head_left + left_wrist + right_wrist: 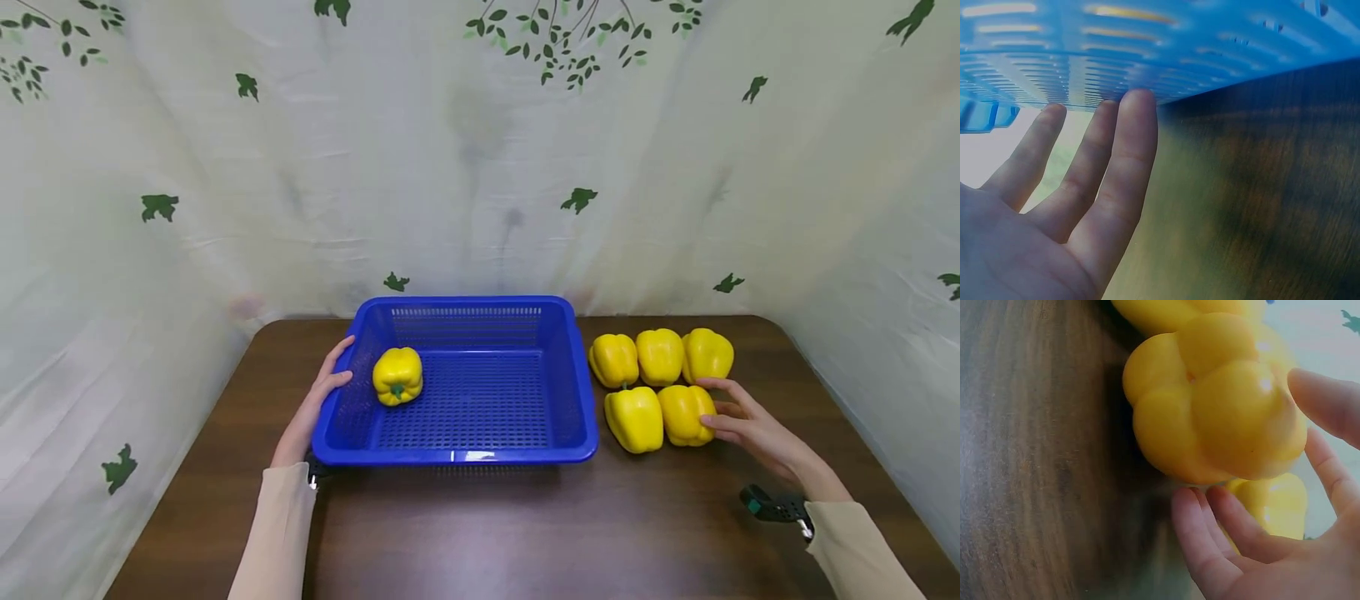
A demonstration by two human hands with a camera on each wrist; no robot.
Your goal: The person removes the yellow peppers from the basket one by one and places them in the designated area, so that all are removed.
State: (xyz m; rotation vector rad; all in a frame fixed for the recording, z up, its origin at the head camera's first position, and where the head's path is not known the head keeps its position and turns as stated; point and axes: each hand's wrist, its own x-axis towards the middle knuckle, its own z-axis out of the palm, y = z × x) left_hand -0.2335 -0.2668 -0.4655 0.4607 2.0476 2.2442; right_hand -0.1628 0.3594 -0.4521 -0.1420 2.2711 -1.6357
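Note:
On the table stands a blue plastic basket [480,457] with slotted walls. One yellow bell pepper [397,377] lies inside it at the left, green stem facing forward. My left hand [311,412] rests against the basket's left side; in the left wrist view its fingers [1136,134] are extended, tips right at the slotted wall. Right of the basket, my right hand [757,429] is spread around the right side of the nearer right yellow bell pepper [684,415]. In the right wrist view the thumb overlaps that pepper's lobed end [1210,406], with the other fingertips close beside it.
Beside that pepper sits another yellow bell pepper [634,419]. Behind them stands a row of three more bell peppers [660,357]. The brown table [525,533] ends at a pale leaf-patterned cloth [465,192] at the back and sides.

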